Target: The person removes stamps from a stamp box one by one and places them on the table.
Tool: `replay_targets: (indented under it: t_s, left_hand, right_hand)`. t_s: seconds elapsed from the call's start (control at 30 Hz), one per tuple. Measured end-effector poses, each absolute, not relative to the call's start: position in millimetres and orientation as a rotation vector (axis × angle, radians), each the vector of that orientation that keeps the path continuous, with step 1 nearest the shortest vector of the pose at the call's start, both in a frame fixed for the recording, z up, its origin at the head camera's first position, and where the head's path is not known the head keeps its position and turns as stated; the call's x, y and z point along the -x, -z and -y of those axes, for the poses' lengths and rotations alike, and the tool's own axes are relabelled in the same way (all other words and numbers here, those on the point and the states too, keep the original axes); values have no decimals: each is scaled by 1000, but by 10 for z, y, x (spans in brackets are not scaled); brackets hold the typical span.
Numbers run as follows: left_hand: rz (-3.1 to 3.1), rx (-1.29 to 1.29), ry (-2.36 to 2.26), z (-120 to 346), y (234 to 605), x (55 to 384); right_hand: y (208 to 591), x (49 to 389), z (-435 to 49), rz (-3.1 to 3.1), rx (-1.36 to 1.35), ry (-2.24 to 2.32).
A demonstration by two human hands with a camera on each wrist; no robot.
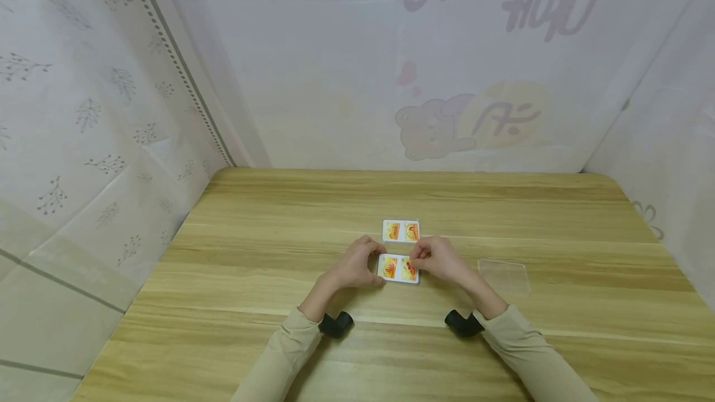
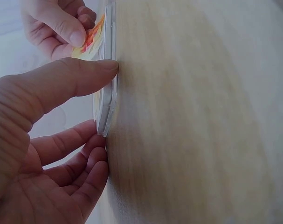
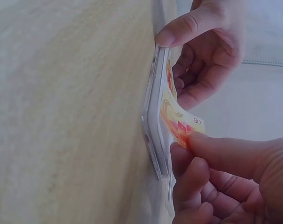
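In the head view, a flat white case (image 1: 398, 278) lies on the table with two orange-yellow stamps side by side on its face. My left hand (image 1: 353, 263) holds the case at its left end, thumb on the near edge and fingers at the far one. Between thumb and forefinger, my right hand (image 1: 444, 259) pinches the right-hand stamp (image 3: 177, 116). That stamp has toothed edges and a printed 80; its pinched end bends up off the case in the right wrist view. The left-hand stamp (image 1: 390, 267) lies flat.
Just beyond the held case lies a similar white case (image 1: 402, 240) with two orange stamps. A clear plastic cover (image 1: 504, 278) rests on the wooden table (image 1: 279, 203) to the right. Printed cloth (image 1: 313, 79) hangs behind the table.
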State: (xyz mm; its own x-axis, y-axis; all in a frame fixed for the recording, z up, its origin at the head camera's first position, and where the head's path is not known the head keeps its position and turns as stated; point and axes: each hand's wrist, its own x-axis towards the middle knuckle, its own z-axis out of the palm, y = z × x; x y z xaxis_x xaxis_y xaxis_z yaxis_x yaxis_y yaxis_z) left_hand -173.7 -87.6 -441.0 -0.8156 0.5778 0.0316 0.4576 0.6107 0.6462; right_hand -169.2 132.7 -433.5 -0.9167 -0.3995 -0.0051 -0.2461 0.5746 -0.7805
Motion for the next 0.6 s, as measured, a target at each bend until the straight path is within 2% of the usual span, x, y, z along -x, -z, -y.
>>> replay_targets:
  t_s: [0.6]
  left_hand:
    - [-2648,-847,-991,876,4393,1727]
  right_hand:
    - [4339,1684,-1381,-2484,401,1398]
